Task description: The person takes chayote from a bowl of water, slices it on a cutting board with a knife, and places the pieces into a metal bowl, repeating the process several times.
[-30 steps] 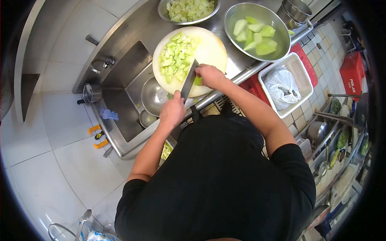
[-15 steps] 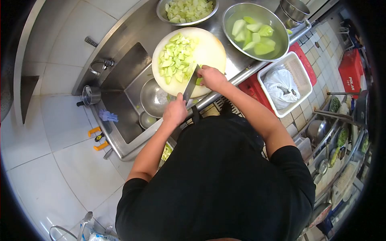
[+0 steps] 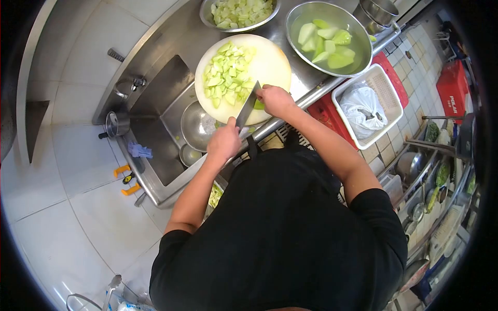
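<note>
A round white cutting board (image 3: pixel 275 62) lies over the corner of the sink. My left hand (image 3: pixel 224 140) is closed around the handle of a kitchen knife (image 3: pixel 247 110), whose blade points away from me across the board. Beside the blade, my right hand (image 3: pixel 277 100) grips a green vegetable piece (image 3: pixel 259 104), partly hidden under its fingers. To the left of the blade spreads a pile of cut pale green vegetable pieces (image 3: pixel 227 75).
Large green pieces sit in water in a metal bowl (image 3: pixel 369 49) at the upper right. Another metal bowl (image 3: pixel 207 20) beyond the board holds chopped pieces. Left is a steel sink (image 3: pixel 150 132) with a bowl inside. A white basket (image 3: pixel 397 116) holds a plastic bag.
The knife blade has shifted slightly, its tip now showing above the right hand's fingers. Both hands stay at nearly the same place on the board.
</note>
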Motion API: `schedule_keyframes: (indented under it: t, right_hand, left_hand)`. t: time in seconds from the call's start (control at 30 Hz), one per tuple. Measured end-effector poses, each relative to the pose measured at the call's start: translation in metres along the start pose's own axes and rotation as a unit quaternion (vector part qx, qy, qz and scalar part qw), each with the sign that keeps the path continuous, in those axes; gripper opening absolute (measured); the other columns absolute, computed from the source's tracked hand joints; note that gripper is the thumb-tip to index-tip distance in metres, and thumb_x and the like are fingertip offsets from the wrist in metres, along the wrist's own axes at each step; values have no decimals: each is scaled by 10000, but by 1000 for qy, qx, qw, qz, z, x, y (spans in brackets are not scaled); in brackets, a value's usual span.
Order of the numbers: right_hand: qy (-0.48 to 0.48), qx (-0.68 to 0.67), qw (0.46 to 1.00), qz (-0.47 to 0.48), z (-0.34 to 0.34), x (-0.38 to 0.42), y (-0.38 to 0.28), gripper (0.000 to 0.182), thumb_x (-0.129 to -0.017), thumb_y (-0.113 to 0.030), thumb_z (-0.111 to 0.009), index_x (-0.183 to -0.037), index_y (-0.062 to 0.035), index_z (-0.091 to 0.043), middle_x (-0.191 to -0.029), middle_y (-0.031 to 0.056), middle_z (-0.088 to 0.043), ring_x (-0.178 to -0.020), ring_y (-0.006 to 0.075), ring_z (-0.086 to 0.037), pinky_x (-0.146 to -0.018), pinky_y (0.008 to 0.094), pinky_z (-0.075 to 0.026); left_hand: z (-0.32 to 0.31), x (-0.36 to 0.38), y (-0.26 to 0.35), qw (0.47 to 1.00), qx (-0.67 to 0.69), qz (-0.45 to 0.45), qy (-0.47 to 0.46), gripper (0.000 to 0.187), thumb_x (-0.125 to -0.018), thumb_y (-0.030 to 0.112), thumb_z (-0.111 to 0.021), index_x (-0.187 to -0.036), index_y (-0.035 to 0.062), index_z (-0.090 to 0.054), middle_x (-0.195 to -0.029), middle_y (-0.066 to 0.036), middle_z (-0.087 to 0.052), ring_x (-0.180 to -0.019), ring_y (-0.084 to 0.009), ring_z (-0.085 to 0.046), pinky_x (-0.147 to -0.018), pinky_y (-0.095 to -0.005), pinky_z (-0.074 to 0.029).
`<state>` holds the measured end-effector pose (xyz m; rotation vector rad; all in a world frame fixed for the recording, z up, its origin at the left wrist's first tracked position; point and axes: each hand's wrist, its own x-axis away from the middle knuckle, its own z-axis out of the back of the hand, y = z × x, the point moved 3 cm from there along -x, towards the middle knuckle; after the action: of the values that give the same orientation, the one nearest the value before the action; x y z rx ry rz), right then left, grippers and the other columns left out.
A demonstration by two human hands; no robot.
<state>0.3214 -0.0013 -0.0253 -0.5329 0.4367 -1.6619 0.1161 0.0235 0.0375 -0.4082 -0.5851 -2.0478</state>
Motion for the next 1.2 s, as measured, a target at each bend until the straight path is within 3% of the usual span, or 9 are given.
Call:
schedule_keyframes:
  t: [0.17,0.27,0.57,0.67,0.77,0.9,0.97,1.13,1.2]
  right_hand:
    - [29,-33,999,14,-8,6,6,91,-875,-82,-635,-931,-49,-699,-974,164,-693,-906,390,-697,-828,475,-563]
    - [47,-42,998,11,-15,12,12,80,-883,-76,-623,-922,-48,-687,-961,168,-685,-903,396,-692,-822,482,-559]
    - [37,-55,998,-25,-17,14,9,108,-877,-39,-593,-946,-38,-675,-1020,173,-674,-961,398,-684,-847,483,-551]
    - [28,-63,997,-35,-12,16,8,125,-874,-33,-588,-956,-38,-683,-1018,173,-675,-972,399,-683,-853,482,-550]
    - [51,-78,995,-34,-16,18,9,131,-877,-33,-586,-963,-38,-684,-1019,174,-674,-976,401,-681,-858,481,-549]
    - [47,-82,994,-48,-16,22,9,119,-890,-43,-585,-960,-35,-681,-1020,175,-670,-972,400,-680,-862,482,-548]
    - [64,-91,993,-49,-18,21,9,118,-897,-48,-584,-966,-36,-678,-1021,176,-664,-974,398,-679,-863,483,-548]
    - [43,-75,995,-58,-17,27,9,122,-907,-52,-580,-988,-39,-671,-1025,176,-651,-985,396,-676,-862,490,-548]
    - [47,-71,995,-60,-16,24,9,116,-910,-55,-581,-986,-39,-667,-1028,175,-650,-986,395,-676,-862,492,-548]
  left_hand:
    - [-23,-7,-12,999,39,-20,25,227,-1026,230,-534,-1148,40,-511,-866,-318,-689,-849,-526,-675,-774,-622,-512]
    - [2,8,2,998,29,-16,48,219,-1026,228,-530,-1152,50,-508,-863,-319,-688,-840,-527,-675,-766,-621,-515]
    - [-22,-5,-10,1000,18,-8,5,238,-1019,243,-550,-1160,53,-522,-899,-346,-684,-900,-552,-662,-826,-632,-507]
    - [1,6,-3,1000,-1,-19,23,210,-1026,240,-525,-1138,62,-531,-850,-308,-692,-858,-520,-680,-784,-637,-503]
    - [-23,2,-11,998,14,-46,40,207,-1025,241,-526,-1135,65,-533,-842,-305,-692,-845,-524,-677,-778,-635,-504]
    - [3,12,2,999,-1,-21,33,205,-1023,238,-528,-1126,61,-534,-860,-306,-694,-843,-527,-672,-782,-631,-509]
    - [-24,3,-12,999,10,-33,36,208,-1025,246,-530,-1130,66,-528,-857,-307,-693,-843,-528,-672,-777,-633,-507]
    - [1,14,1,999,21,-11,35,225,-1026,253,-533,-1152,67,-524,-870,-310,-692,-856,-526,-672,-774,-632,-508]
    - [-16,5,-8,999,14,-32,27,223,-1028,252,-533,-1147,65,-524,-861,-304,-693,-852,-519,-675,-768,-628,-509]
